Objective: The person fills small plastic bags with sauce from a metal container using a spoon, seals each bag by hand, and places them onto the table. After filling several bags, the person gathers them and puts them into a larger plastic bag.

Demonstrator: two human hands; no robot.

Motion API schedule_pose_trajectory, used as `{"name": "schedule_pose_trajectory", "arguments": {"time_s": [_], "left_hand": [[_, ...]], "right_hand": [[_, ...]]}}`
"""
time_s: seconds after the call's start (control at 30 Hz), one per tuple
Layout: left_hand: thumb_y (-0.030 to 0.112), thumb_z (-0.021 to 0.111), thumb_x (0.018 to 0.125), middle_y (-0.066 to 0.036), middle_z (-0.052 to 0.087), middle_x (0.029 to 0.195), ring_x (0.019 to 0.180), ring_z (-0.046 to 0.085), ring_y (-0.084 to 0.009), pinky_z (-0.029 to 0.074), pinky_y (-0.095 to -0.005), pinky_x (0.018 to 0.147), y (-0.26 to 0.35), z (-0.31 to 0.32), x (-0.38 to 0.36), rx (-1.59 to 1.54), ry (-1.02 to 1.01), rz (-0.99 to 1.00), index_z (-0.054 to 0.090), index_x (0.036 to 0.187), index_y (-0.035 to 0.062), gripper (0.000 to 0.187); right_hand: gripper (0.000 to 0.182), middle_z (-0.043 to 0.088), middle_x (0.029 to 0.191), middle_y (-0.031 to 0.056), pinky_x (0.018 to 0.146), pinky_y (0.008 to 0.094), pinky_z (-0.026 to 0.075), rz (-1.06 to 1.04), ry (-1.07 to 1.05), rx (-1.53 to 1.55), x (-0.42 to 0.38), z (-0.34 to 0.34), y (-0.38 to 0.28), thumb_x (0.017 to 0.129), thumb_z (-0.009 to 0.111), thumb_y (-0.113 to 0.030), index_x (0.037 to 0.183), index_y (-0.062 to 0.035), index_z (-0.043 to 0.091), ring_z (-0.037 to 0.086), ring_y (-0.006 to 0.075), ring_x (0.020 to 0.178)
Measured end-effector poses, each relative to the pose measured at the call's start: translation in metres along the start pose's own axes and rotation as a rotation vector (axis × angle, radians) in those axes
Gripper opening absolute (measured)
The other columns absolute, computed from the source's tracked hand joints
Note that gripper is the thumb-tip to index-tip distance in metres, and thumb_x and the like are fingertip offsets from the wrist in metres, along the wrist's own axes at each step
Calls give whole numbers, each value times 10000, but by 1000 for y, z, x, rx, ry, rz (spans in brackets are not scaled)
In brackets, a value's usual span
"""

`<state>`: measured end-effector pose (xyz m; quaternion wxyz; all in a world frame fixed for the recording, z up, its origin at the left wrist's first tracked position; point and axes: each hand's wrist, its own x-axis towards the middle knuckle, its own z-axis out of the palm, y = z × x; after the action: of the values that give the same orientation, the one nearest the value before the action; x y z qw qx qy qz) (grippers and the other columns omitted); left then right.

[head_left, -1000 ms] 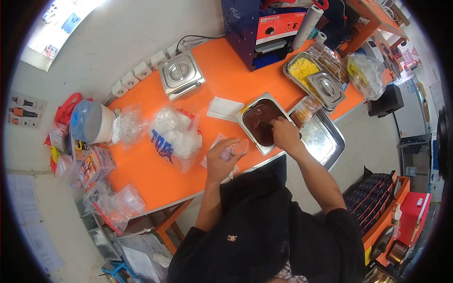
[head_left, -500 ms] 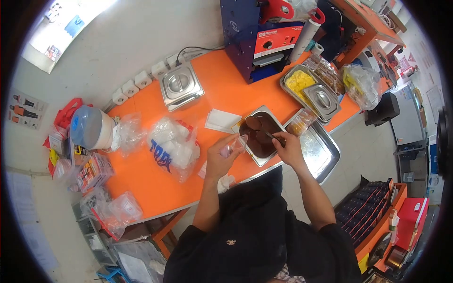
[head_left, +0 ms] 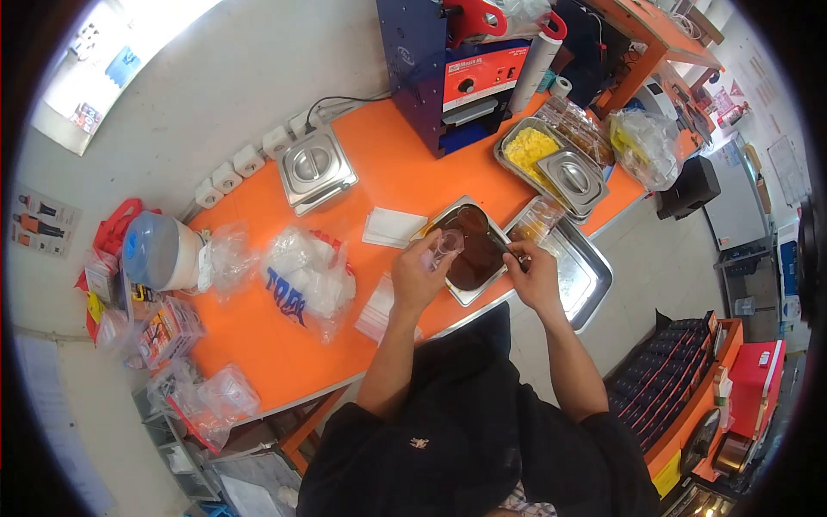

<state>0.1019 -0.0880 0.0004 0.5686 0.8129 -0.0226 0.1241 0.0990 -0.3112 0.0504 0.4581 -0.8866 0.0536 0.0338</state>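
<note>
A metal pan (head_left: 473, 299) of dark brown sauce (head_left: 476, 261) stands near the front edge of the orange table. My left hand (head_left: 419, 280) is closed around a small clear plastic cup (head_left: 448, 242), tilted above the pan's left side. At the pan's right rim, my right hand (head_left: 537, 277) grips the dark handle of a ladle (head_left: 519, 258). The ladle's bowl cannot be made out against the sauce. White paper sheets (head_left: 394, 227) lie just left of the pan, and more paper (head_left: 376, 312) lies beside my left forearm.
Right of the pan sit a metal tray (head_left: 586, 289) and a clear container (head_left: 536, 220). Behind are a pan of yellow food (head_left: 530, 150) and a blue-and-red machine (head_left: 465, 86). A lidded steel pan (head_left: 314, 168) and a plastic bag (head_left: 310, 276) stand left.
My left hand has brought the cup over the pan's left side. The ladle's bowl, visible above the sauce before, no longer shows. The whole view has shifted slightly.
</note>
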Motion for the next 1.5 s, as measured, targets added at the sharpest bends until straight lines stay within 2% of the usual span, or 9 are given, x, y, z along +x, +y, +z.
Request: {"name": "schedule_pose_trajectory", "arguments": {"time_s": [0.03, 0.1, 0.23, 0.3, 0.5, 1.03, 1.13, 1.33, 1.5], "left_hand": [[108, 816, 793, -180, 740, 1083, 1010, 714, -218, 552, -341, 879, 0, 3, 0, 24, 15, -2, 678, 1218, -34, 469], [109, 814, 796, -181, 743, 1068, 985, 721, -218, 555, -337, 865, 3, 6, 0, 49, 20, 11, 680, 1214, -36, 462], [110, 815, 798, -180, 749, 1028, 920, 734, -215, 563, -318, 821, 10, 11, 1, 40, 48, 15, 689, 1198, -37, 444], [112, 819, 795, -180, 749, 1027, 918, 735, -211, 564, -312, 809, 14, 11, 2, 39, 54, 21, 689, 1195, -38, 446], [95, 819, 805, -158, 753, 1021, 911, 728, -179, 562, -293, 791, 18, 12, 5, 35, 89, 45, 694, 1188, -38, 424], [83, 842, 802, -129, 754, 983, 859, 706, -124, 568, -273, 755, 10, 18, -2, -259, 187, -54, 685, 1155, -46, 407], [101, 861, 778, -138, 753, 984, 861, 714, -141, 565, -285, 768, 14, 11, -5, -115, 233, -23, 692, 1144, -32, 425], [82, 862, 760, -130, 731, 976, 878, 706, -172, 556, -307, 778, 41, 3, -11, 24, 199, 188, 702, 1123, 4, 405], [52, 804, 825, -99, 722, 956, 846, 682, -152, 542, -286, 751, 58, -12, -12, -195, 40, 107, 713, 1074, 6, 269]], "right_hand": [[213, 721, 1005, 198, 765, 368, 538, 1, 1, 0, -1, 2, 4, 885, 709, -121, 1066, -8, 711, 699, 324, 889], [174, 693, 789, 118, 603, 285, 492, -297, 159, -51, -4, 8, 9, 891, 715, -70, 1030, 29, 681, 623, 145, 631], [166, 669, 829, 119, 592, 284, 485, -386, 223, -93, -16, 7, -14, 887, 719, -61, 1034, 8, 686, 610, 171, 623], [165, 659, 905, 126, 684, 363, 520, -322, 219, -88, -22, 7, -23, 871, 716, -36, 1034, -43, 695, 666, 292, 775], [175, 654, 899, 111, 607, 360, 517, -595, 389, -117, -20, 12, -20, 863, 714, 4, 1029, -52, 711, 659, 278, 726], [165, 632, 783, 110, 582, 276, 460, -262, 220, 184, -12, 28, 7, 883, 725, -27, 1042, 13, 717, 603, 149, 644], [249, 656, 926, 151, 683, 367, 504, -350, 141, -71, -8, 33, 35, 839, 765, -64, 1082, -32, 722, 632, 276, 773], [189, 575, 1218, 116, 960, 472, 396, -761, 308, -154, -16, 24, -41, 804, 775, -77, 983, -98, 717, 553, 308, 1116], [186, 633, 1063, 90, 913, 449, 431, -813, 242, -131, -1, 14, -29, 778, 764, -4, 928, -84, 690, 596, 301, 1028]]}}
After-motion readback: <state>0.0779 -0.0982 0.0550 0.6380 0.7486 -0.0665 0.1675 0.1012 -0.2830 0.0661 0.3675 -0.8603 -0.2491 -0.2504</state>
